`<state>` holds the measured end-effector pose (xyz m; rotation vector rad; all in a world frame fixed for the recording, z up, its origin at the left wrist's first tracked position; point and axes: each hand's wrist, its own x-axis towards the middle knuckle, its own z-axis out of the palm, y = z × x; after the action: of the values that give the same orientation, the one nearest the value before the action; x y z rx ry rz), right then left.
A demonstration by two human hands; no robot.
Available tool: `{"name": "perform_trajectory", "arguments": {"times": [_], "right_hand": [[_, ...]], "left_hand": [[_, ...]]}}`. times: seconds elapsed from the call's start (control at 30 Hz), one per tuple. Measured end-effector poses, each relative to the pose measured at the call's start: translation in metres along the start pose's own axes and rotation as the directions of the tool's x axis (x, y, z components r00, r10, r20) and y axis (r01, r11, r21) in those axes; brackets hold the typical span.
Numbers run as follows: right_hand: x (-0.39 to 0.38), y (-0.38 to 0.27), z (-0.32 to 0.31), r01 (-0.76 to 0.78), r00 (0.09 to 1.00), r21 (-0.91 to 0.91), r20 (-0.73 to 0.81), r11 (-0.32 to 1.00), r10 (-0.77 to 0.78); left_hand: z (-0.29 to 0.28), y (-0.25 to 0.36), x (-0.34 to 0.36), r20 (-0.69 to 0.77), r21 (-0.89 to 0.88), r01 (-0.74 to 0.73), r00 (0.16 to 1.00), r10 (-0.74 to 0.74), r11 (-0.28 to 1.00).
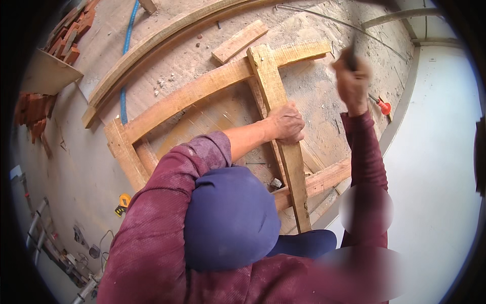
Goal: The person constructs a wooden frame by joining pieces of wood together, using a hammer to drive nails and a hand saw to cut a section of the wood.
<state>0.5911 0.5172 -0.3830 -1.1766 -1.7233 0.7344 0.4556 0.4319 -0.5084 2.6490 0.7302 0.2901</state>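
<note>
Palm down, my left hand (287, 123) grips a long yellow-brown wooden crosspiece (293, 167); my right hand (353, 83) is closed round a raised, blurred, dark-handled tool (351, 58) whose head I can't make out. The crosspiece lies over both long rails of a pale rectangular timber frame (202, 90) on the dusty grey-brown floor (316, 101). I'd judge this as hammering it into place; the next move calls for a steady hold and a strike clear of that hand.
</note>
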Motion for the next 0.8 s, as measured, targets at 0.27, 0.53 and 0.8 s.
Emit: {"name": "perform_trajectory", "arguments": {"times": [0.27,0.53,0.8], "right_hand": [[-0.023,0.043,0.016,0.101,0.901,-0.751,0.348,0.652,0.261],[-0.046,0.065,-0.006,0.117,0.888,-0.730,0.380,0.673,0.257],[-0.201,-0.064,-0.062,-0.472,0.873,-0.465,-0.125,0.749,0.472]], "left_hand": [[-0.008,-0.007,-0.008,0.104,0.017,0.035,0.994,-0.036,0.999],[0.001,0.003,0.010,0.044,-0.016,-0.107,0.993,0.108,0.994],[-0.021,-0.001,0.005,0.089,0.019,-0.395,0.915,0.392,0.918]]}}
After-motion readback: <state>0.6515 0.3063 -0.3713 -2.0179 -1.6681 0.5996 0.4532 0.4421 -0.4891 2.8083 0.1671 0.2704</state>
